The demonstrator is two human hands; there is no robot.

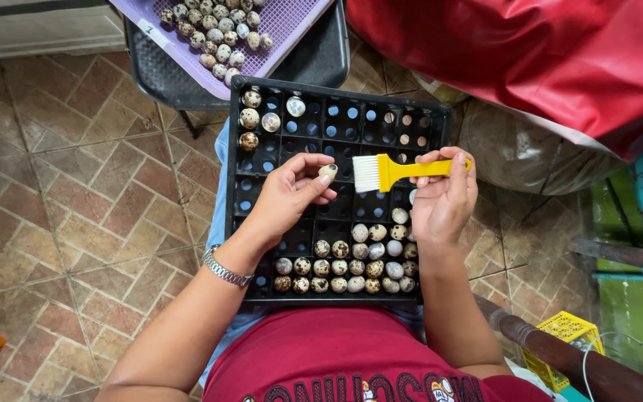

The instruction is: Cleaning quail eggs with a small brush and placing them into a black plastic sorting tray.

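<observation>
My left hand (288, 195) holds a small speckled egg (328, 171) between thumb and fingertips over a black egg tray (321, 134) resting on my lap. My right hand (444, 197) grips a yellow-handled brush (400, 170), its white bristles pointing left, a short gap from the egg. Several speckled eggs (351, 264) fill the tray's near rows, and a few more eggs (258, 117) sit in its far left corner.
A purple mesh tray (292, 30) with several speckled eggs lies on a dark stool beyond the black tray. A red bag (545, 59) is at the upper right, a small yellow crate (563, 342) at the lower right. Tiled floor spreads to the left.
</observation>
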